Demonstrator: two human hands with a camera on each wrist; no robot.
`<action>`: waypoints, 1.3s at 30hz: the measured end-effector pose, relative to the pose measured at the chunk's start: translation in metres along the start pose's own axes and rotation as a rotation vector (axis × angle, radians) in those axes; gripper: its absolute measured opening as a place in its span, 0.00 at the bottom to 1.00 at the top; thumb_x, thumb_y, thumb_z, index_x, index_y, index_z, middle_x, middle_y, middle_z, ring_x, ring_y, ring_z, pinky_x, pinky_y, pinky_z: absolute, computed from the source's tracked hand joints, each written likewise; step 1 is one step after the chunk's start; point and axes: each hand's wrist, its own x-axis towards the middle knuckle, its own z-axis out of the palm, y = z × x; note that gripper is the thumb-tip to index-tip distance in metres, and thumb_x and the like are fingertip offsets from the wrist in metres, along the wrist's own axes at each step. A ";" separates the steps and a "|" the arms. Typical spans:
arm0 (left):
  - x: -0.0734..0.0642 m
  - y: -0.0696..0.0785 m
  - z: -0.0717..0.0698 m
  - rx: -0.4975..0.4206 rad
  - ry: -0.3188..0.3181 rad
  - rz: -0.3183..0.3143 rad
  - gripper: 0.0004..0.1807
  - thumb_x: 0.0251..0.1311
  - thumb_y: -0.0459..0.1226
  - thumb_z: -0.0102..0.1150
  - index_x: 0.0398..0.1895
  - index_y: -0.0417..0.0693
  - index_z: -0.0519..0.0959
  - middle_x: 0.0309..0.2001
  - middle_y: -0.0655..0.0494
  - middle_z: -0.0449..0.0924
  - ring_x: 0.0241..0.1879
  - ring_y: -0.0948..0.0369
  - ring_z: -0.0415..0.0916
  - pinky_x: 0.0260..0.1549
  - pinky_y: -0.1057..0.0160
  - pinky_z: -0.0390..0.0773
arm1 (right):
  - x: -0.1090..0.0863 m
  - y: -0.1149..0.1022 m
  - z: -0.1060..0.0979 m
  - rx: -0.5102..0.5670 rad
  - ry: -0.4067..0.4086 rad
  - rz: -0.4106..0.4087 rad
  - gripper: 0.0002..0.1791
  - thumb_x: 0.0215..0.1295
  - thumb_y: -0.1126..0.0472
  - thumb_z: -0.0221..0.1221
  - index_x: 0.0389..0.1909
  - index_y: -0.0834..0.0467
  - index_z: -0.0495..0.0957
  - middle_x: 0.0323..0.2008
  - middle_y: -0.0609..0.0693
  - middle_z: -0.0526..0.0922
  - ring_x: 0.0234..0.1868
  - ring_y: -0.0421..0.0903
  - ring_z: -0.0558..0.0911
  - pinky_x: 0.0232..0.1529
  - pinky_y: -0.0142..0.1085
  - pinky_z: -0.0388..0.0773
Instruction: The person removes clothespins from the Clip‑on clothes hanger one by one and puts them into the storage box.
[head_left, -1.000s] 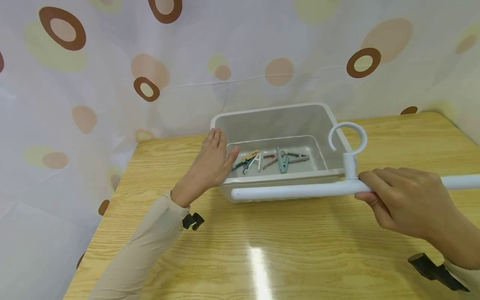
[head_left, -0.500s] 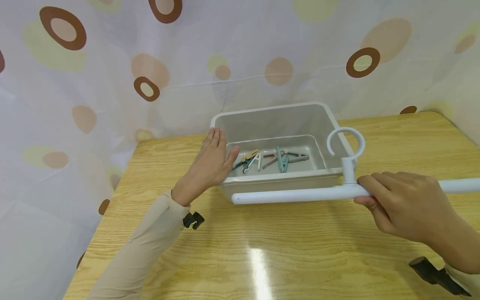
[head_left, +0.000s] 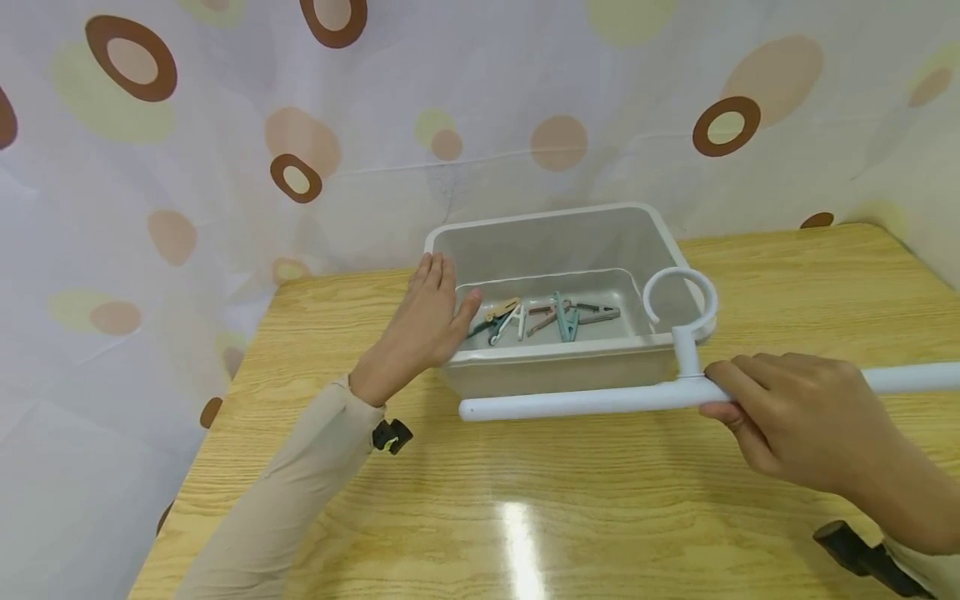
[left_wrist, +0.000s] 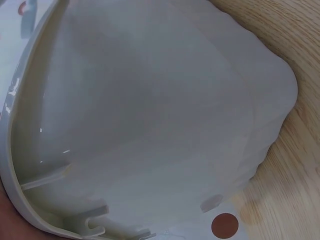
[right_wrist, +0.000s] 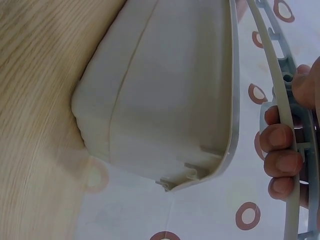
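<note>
A grey plastic bin stands on the wooden table, with several clothespins in white, tan, teal and brown lying on its floor. My left hand rests on the bin's left rim, fingers straight and thumb pointing inward. My right hand grips a white plastic hanger by its bar, just right of the round hook. The bar lies across the view in front of the bin, and the hook overlaps the bin's right front corner. In the right wrist view, the fingers curl round the hanger's ribbed underside.
The wooden table spreads in front of and beside the bin. Close behind it hangs a white cloth with brown and peach spots. Black wrist mounts sit at both cuffs.
My right hand has lowered the hanger towards me, so its bar now shows below the bin's front wall. The hook has shifted slightly left and down. My left hand stays on the rim.
</note>
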 end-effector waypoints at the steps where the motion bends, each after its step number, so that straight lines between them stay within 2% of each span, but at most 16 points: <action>1: 0.001 0.000 0.000 -0.003 0.002 0.001 0.38 0.76 0.51 0.26 0.72 0.27 0.39 0.74 0.32 0.33 0.74 0.44 0.27 0.72 0.52 0.35 | -0.001 -0.001 0.001 0.005 -0.003 -0.002 0.28 0.77 0.43 0.35 0.27 0.59 0.70 0.14 0.40 0.60 0.12 0.35 0.56 0.07 0.31 0.53; 4: 0.001 0.000 0.001 -0.012 0.001 -0.001 0.38 0.76 0.51 0.26 0.72 0.27 0.39 0.74 0.32 0.33 0.74 0.44 0.26 0.72 0.52 0.34 | -0.003 -0.004 0.003 0.018 -0.014 -0.003 0.28 0.77 0.43 0.35 0.28 0.59 0.71 0.14 0.40 0.61 0.12 0.35 0.56 0.08 0.31 0.55; 11: 0.003 0.000 0.001 -0.021 -0.006 -0.006 0.38 0.76 0.51 0.27 0.72 0.27 0.39 0.74 0.32 0.32 0.74 0.45 0.26 0.72 0.53 0.34 | -0.008 -0.017 0.006 0.049 -0.116 0.001 0.28 0.77 0.44 0.33 0.28 0.59 0.71 0.15 0.39 0.60 0.13 0.34 0.57 0.09 0.28 0.56; 19: 0.005 -0.001 0.002 -0.024 -0.004 -0.009 0.38 0.76 0.51 0.28 0.73 0.27 0.39 0.74 0.33 0.32 0.74 0.45 0.26 0.72 0.53 0.34 | -0.011 -0.028 0.015 0.085 -0.107 -0.023 0.27 0.78 0.45 0.32 0.27 0.57 0.69 0.15 0.39 0.57 0.14 0.33 0.54 0.11 0.27 0.53; 39: 0.005 0.000 0.002 -0.014 -0.012 -0.013 0.39 0.76 0.52 0.29 0.72 0.27 0.39 0.74 0.33 0.32 0.74 0.45 0.26 0.72 0.53 0.33 | -0.012 -0.039 0.021 0.112 -0.144 -0.004 0.27 0.77 0.44 0.32 0.27 0.55 0.69 0.16 0.39 0.60 0.14 0.35 0.58 0.12 0.29 0.57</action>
